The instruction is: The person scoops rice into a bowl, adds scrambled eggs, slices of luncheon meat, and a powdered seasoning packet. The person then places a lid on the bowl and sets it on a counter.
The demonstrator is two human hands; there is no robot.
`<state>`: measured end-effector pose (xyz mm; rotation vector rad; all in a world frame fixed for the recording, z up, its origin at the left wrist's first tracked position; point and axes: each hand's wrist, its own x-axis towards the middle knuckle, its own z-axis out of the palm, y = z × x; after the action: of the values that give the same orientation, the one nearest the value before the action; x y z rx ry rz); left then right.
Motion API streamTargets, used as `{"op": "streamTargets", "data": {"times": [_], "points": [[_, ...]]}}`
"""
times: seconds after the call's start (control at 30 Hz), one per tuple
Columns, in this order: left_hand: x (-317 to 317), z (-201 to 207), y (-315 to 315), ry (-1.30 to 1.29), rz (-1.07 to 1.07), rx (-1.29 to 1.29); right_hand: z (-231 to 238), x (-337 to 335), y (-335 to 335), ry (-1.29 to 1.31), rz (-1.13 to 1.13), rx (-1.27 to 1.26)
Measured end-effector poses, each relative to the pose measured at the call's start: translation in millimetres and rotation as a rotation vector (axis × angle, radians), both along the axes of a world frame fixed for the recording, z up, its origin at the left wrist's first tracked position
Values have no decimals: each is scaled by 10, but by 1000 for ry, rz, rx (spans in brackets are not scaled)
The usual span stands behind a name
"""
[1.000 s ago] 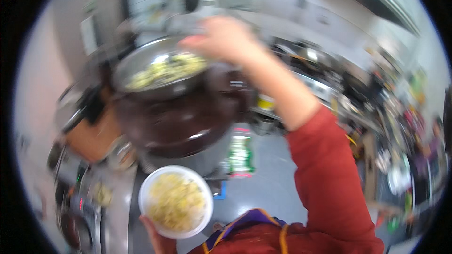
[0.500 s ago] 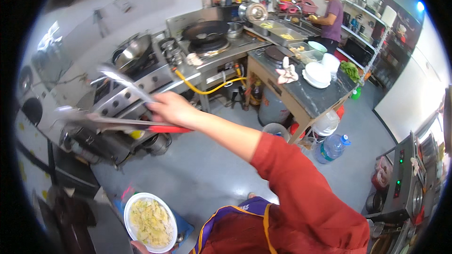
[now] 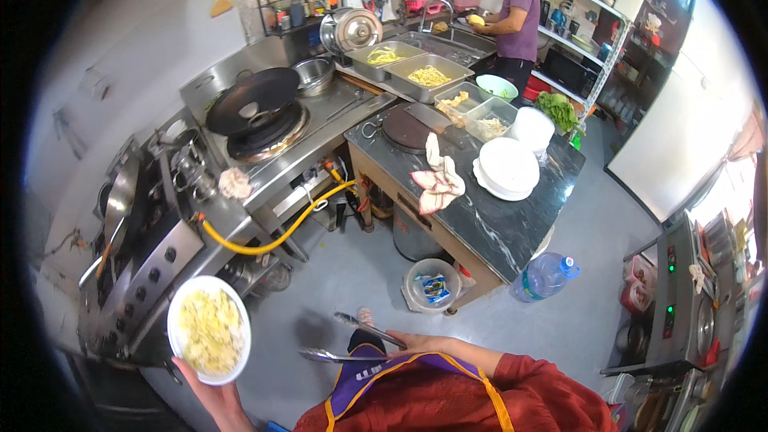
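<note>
- At the lower left of the frame, the left hand (image 3: 206, 388) is curled under the near edge of a white bowl (image 3: 246, 336), thumb at the rim; the fingers beneath are mostly hidden.
- Inside that bowl lies pale yellow chopped food (image 3: 211, 328), heaped below the rim.
- At the lower centre, the right hand (image 3: 418, 343) is closed around metal tongs (image 3: 338, 356), whose two arms spread apart and point left, with nothing between their tips.
- Just below the tongs is a purple apron (image 3: 360, 380) with yellow edging, worn over a red top.
- Right of centre stands a dark-topped bench (image 3: 474, 220), carrying a crumpled cloth (image 3: 440, 182), a stack of white bowls (image 3: 510, 166) and a round dark board (image 3: 402, 129) with a cleaver (image 3: 430, 118) lying on it.
- At the upper centre, a metal tray (image 3: 405, 88) holds yellow strips.
- At the upper left, a black wok (image 3: 252, 104) sits tilted on a burner; below it, a yellow hose (image 3: 264, 250) curves.
- On the floor right of centre stand a large clear bottle (image 3: 544, 278) and a small bin (image 3: 416, 298).
- At the upper right, a co-worker in a purple shirt (image 3: 522, 12) holds something yellowish.
</note>
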<state>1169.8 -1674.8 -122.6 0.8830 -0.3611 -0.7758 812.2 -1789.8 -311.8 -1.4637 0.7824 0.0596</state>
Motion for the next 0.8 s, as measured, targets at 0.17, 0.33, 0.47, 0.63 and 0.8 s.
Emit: {"op": "streamTargets", "data": {"times": [0.17, 0.33, 0.47, 0.63, 0.8], "points": [[264, 352, -1860, 227, -108, -75, 322, 217, -1305, -6, -43, -6], [288, 617, -3293, 124, -169, -84, 1181, -20, -2628, 105, -571, -761], [65, 420, -4229, 178, -249, -97, 1839, -745, -4316, 693, -789, -1264], [-521, 3, -5142, 274, -488, -37, 2034, -1487, -6471, 1140, -736, -1130], [-881, -285, -5841, 267, -569, 123, 1689, -1653, -7658, 1146, -477, -909]]}}
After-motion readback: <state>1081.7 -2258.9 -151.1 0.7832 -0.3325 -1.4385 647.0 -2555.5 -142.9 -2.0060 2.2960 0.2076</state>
